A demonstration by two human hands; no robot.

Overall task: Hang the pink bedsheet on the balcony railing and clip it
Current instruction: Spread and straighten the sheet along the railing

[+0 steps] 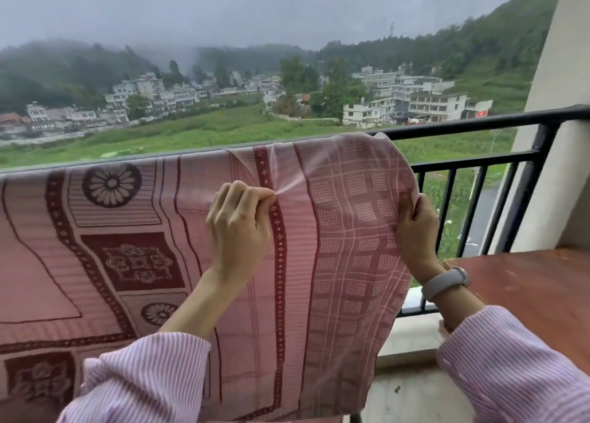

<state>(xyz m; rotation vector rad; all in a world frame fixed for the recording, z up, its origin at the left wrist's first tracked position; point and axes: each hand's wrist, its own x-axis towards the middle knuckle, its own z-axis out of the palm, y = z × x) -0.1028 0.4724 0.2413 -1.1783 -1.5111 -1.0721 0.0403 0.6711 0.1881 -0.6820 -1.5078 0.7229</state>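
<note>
Pink bedsheet drapes lengthwise along railing, pinched by both hands.

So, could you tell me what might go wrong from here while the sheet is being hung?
1. No clip shows on the pink bedsheet, so wind could lift it off the balcony railing into the open drop beyond.
2. The left hand and right hand pinch and tug the cloth; pulling too far could drag its draped top edge off the rail.

Bedsheet over railing — table right.
</note>
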